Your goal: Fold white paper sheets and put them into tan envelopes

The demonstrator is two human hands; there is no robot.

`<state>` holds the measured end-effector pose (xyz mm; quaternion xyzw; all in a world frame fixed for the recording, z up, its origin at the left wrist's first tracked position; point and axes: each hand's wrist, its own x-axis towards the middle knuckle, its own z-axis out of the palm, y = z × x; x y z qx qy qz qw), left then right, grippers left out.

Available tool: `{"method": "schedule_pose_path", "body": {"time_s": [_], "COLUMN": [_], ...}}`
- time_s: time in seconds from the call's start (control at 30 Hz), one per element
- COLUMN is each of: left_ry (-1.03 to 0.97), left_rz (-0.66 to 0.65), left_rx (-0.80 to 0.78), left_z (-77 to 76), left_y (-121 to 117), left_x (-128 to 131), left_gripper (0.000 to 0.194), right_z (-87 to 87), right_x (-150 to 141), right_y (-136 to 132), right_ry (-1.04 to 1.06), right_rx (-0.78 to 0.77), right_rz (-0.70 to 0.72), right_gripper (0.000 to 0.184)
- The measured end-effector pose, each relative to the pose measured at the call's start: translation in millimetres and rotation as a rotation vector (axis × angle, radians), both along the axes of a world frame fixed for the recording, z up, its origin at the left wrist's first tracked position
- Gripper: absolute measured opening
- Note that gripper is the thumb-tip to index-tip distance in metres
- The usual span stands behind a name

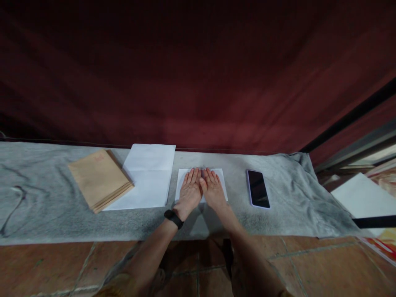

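A small white folded-looking sheet of paper (224, 189) lies on the grey cloth, partly covered by both hands. My left hand (191, 189), with a black band on its wrist, rests flat on the paper's left half, fingers stretched away from me. Beside it, my right hand (213, 189) lies flat on the right half, its thumb touching the left hand. Neither hand grips anything. To the left is a stack of larger white paper sheets (148, 177) with a crease across the top one. Brown envelopes (97, 177) are piled over that stack's left edge.
A phone (258, 189) with a dark screen lies right of the hands. The grey cloth (291, 194) covers the long narrow surface. Behind hangs a dark red curtain (198, 99). A cord (14, 208) is at far left, a white sheet (365, 196) at far right.
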<state>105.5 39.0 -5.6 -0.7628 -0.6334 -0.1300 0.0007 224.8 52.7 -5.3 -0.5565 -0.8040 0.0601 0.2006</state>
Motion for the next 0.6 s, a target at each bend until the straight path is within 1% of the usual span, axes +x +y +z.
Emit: {"method": "schedule_pose_path", "body": {"time_s": [0.1, 0.2, 0.4, 0.6], "left_ry": [0.039, 0.052, 0.025, 0.029], "left_rz": [0.017, 0.035, 0.097, 0.141], "left_rx": [-0.042, -0.063, -0.011, 0.030], "left_z": [0.0, -1.5, -8.2, -11.6], "left_y": [2.9, 3.7, 5.9, 5.8], "left_x": [-2.4, -4.9, -12.2, -20.6], "left_gripper": [0.053, 0.053, 0.055, 0.057], "right_z": [-3.8, -10.2, -22.3, -28.6], "right_x": [-5.0, -5.1, 2.9, 17.6], "right_y": [3.0, 4.4, 7.8, 10.6], "right_ry": [-0.027, -0.060, -0.087, -0.105], "right_rx": [-0.019, -0.005, 0.072, 0.158], "right_rz": [0.026, 0.017, -0.085, -0.168], "right_gripper": [0.051, 0.050, 0.054, 0.057]}}
